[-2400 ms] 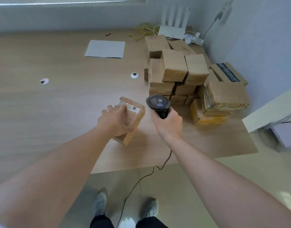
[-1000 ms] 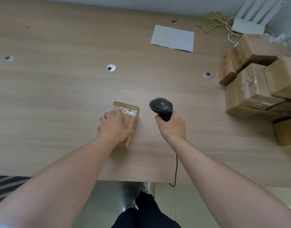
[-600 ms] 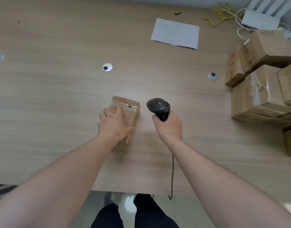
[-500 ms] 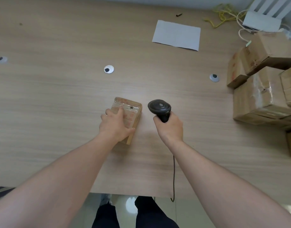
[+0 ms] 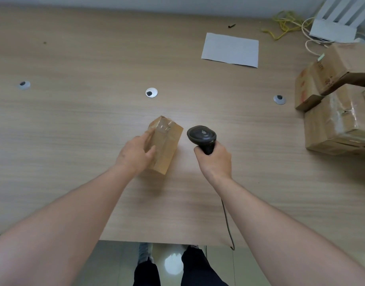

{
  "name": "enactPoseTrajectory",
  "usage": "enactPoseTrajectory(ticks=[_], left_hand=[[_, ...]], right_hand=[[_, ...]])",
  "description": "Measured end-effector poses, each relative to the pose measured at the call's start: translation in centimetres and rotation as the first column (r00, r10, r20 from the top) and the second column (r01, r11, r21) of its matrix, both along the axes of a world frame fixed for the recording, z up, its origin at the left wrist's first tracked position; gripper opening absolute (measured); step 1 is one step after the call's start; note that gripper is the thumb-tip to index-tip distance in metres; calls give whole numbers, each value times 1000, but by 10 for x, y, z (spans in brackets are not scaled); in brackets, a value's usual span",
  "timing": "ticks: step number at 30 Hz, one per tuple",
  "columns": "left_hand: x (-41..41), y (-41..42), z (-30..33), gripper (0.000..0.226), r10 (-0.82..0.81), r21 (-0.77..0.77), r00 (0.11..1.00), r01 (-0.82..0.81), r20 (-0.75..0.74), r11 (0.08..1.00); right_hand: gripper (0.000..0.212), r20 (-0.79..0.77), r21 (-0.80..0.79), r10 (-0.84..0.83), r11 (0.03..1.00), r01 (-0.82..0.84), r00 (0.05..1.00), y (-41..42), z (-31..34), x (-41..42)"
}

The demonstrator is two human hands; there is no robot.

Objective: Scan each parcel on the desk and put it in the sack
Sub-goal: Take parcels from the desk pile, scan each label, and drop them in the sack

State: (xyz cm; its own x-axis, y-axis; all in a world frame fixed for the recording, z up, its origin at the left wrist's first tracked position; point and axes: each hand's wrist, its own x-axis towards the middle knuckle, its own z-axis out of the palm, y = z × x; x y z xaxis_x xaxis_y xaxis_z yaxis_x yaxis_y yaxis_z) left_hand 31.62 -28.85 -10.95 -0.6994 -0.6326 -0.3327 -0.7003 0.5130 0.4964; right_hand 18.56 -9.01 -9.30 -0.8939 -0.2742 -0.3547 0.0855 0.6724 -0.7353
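The fingers (image 5: 147,135) of the left hand (image 5: 136,153) lie against the left face of a small brown cardboard parcel wrapped in clear tape (image 5: 165,144), thumb pressed on its near top face, so the hand holds the box tipped up on one edge. The right hand (image 5: 214,159) is curled tight round the handle of a black handheld barcode scanner (image 5: 202,137), its head just right of the parcel, not touching it; its dark cable (image 5: 227,221) runs off the near edge.

Everything sits on a broad light wood-grain table (image 5: 74,124) with round grey cable grommets (image 5: 151,92). A white sheet of paper (image 5: 230,49) lies far right, and beyond it a white router (image 5: 334,23) with yellow cords (image 5: 284,23). A stack of brown cardboard boxes (image 5: 338,112) stands at the right edge, well apart from the held parcel.
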Motion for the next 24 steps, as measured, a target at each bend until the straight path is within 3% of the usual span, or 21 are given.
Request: enactPoseTrajectory(ticks=[4,7,10,14,19,24], left_hand=[[3,-3,3,53,21,-82,999,-17,45,997],[7,-1,4,90,33,-103,967,-7,252,995],[15,-2,3,113,20,-111,948,17,317,994],[20,-6,0,106,39,-113,965,-10,258,994],[25,-16,1,92,74,6,993,-74,87,997],[27,-15,1,84,112,83,994,-112,9,990]], right_hand=[[20,-9,-18,-9,1000,9,1000,-3,3,5],[19,-16,-26,-16,1000,16,1000,-3,3,6],[19,-20,-27,-22,999,22,1000,-1,3,6],[18,-22,-18,-18,1000,18,1000,3,2,5],[19,-24,5,-5,1000,5,1000,6,-2,4],[20,-13,15,22,1000,-22,1000,5,-1,4]])
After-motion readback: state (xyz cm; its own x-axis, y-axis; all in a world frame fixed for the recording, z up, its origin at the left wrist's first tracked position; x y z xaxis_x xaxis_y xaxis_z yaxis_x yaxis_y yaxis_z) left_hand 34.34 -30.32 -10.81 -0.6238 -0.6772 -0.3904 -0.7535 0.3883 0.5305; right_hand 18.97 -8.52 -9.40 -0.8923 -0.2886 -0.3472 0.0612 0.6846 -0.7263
